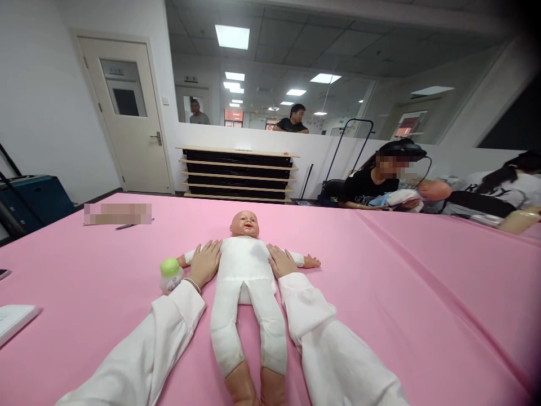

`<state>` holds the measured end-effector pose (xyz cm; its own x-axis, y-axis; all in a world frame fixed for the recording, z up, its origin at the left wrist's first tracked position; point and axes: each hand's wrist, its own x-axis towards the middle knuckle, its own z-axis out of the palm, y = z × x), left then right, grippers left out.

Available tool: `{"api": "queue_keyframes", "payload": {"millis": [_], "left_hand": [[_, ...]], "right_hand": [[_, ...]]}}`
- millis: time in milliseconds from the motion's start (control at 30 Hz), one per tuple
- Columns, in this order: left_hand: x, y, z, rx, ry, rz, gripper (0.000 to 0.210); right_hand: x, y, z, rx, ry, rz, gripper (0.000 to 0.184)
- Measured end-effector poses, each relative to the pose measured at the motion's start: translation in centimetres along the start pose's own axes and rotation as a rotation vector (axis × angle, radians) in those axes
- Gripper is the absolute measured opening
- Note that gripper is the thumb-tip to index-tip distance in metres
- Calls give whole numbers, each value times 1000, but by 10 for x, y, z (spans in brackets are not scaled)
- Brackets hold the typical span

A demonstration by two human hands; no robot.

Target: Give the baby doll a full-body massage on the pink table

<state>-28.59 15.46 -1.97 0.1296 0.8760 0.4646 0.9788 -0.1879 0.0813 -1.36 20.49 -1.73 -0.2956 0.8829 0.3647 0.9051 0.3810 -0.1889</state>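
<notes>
A baby doll [245, 259] with a white cloth body lies on its back on the pink table cover [380, 316], its head away from me and its arms spread. My left hand [205, 262] lies flat over the doll's arm on the left, fingertips by its shoulder. Over the arm on the right rests my right hand [282, 260], fingers stretched out and touching the doll's side. Both hands are open and grasp nothing. Just left of my left wrist stands a small bottle with a green lid [170, 273].
A pen [129, 225] lies at the far left beside a blurred flat item. A white box [16, 321] sits at the left edge. Across the table at right, a person with a headset [372, 180] holds another doll [435, 190]. A low shelf [239, 172] stands behind the table.
</notes>
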Motion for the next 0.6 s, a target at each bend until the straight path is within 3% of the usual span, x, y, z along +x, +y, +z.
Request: {"api": "queue_keyframes", "payload": {"millis": [200,333,467,533,600], "left_hand": [[-3,-8,-3,92,71,-144,43],[-5,-11,-5,124,85,-255,44],[-4,-10,-4,64,160,-267,44],[-4,-9,-3,22,160,-247,43],[-4,-7,-1,5,134,-238,41]], "right_hand": [[-10,15,-1,-77,-27,70,40],[-15,35,-2,-161,107,201,38],[-10,45,-7,-21,250,313,40],[-6,31,-15,153,277,197,41],[-6,0,-26,358,231,-89,41]]}}
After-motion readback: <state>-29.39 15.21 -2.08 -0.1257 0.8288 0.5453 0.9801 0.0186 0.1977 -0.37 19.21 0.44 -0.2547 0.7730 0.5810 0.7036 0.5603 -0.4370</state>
